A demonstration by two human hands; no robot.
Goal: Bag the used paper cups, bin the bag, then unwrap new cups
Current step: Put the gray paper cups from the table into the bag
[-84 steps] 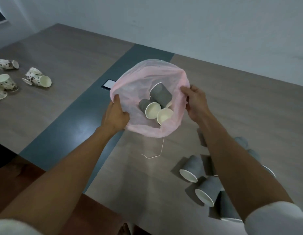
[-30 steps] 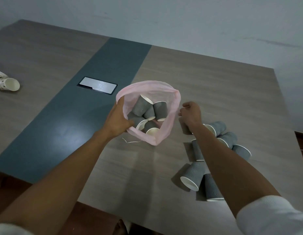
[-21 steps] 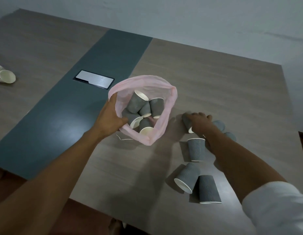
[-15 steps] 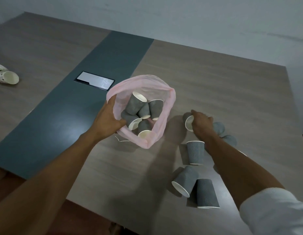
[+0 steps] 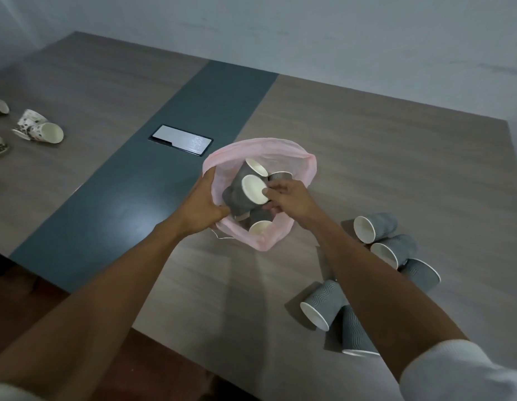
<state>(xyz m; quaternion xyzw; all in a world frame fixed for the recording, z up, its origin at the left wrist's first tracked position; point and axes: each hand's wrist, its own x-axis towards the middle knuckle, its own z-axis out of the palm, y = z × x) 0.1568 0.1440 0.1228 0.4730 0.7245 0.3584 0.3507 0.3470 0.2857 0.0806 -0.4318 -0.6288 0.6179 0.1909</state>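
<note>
A pink plastic bag (image 5: 280,151) stands open at the table's middle with several grey paper cups inside it. My left hand (image 5: 201,205) grips the bag's near-left rim and holds the mouth open. My right hand (image 5: 289,198) is over the bag's mouth, shut on a grey ribbed cup (image 5: 245,192) whose white inside faces me. Several more grey cups (image 5: 376,227) lie on their sides on the table to the right, partly hidden by my right forearm.
Several white patterned cups (image 5: 39,130) lie at the far left of the wooden table (image 5: 396,175). A dark blue strip (image 5: 136,183) runs across it with a silver cover plate (image 5: 180,139). The near table edge is below my arms; a pale wall is behind.
My right hand picked a grey cup off the table at the right and carried it left over the bag's mouth. My left hand kept hold of the bag.
</note>
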